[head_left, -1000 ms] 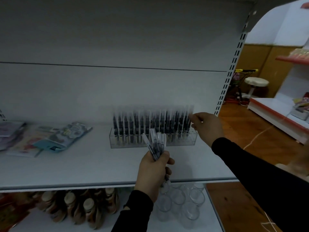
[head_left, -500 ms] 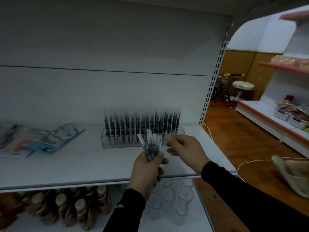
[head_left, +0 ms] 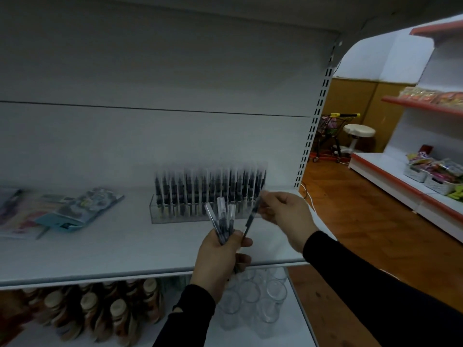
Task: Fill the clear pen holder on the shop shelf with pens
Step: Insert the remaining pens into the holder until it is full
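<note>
The right hand (head_left: 280, 216) pinches the top of one dark pen with a clear cap (head_left: 251, 219), drawing it out of the small bundle of like pens (head_left: 223, 221) that the left hand (head_left: 220, 256) grips in a curled fist. The risk, I judge, is that pulling one pen drags its neighbours loose and spills them onto the white metal shelf (head_left: 100, 254), or that the pen knocks the standing rows when lowered. Just behind the hands stands the clear rectangular plastic pen holder (head_left: 160, 216), seemingly almost full, though blur hides which slots remain free.
</note>
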